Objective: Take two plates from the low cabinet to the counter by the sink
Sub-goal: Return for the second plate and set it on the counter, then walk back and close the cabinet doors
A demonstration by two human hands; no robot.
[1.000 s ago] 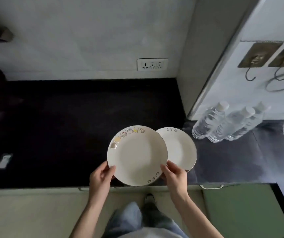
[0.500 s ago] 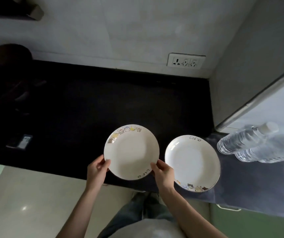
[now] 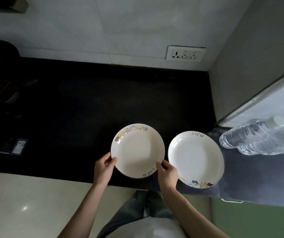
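Plates: two, white, both over the dark counter, near its front edge.

Left plate: being held by both hands, one on each side of its near rim. Showing a row of small coloured drawings along the far-left rim and the word "life" on the near-right rim. Sitting level, face up. Resting on the counter or hovering just above it: cannot tell.

Left hand: gripping the left plate's near-left edge, thumb lying on top of the rim, fingers curling under.

Right hand: gripping the same plate's near-right edge, thumb on top beside the lettering, fingers hidden below.

Right plate: lying free just beside the left plate, rims close but apart. Sitting on the grey part of the counter, slightly overhanging the dark part. Turned the other way round: "life" on the far rim, drawings on the near rim.

Bottles: clear plastic, lying on their sides right of the right plate, near it but not touching, white caps pointing away.

Socket: white, sitting on the wall just above the counter's back edge.

Small dark card or packet: lying at the counter's left side, well apart from the plates; too dim for reading.

Below the counter: pale floor, jeans and a shoe showing between the forearms.
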